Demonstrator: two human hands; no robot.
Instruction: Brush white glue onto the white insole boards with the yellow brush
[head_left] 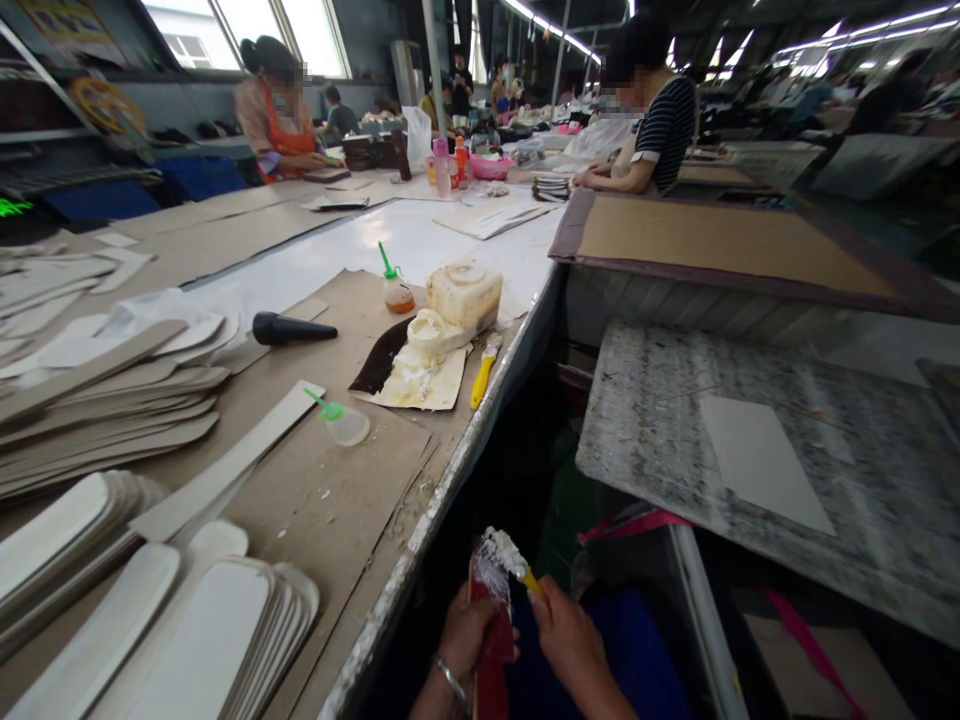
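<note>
My left hand, with a bracelet at the wrist, is closed around a long red piece in front of my lap. White paste covers the upper end of this piece. In my right hand is a yellow-handled brush, its head thick with white paste and touching the red piece. A second yellow-handled brush lies at the table edge. Beside it, a paste-smeared plastic container rests over a sheet with white paste heaped on it.
Stacks of pale, round-ended strips cover the table's left side. Two green-tipped squeeze bottles and a black cone-shaped object stand or lie nearby. A stained board with a pale sheet is at right. Co-workers sit farther back.
</note>
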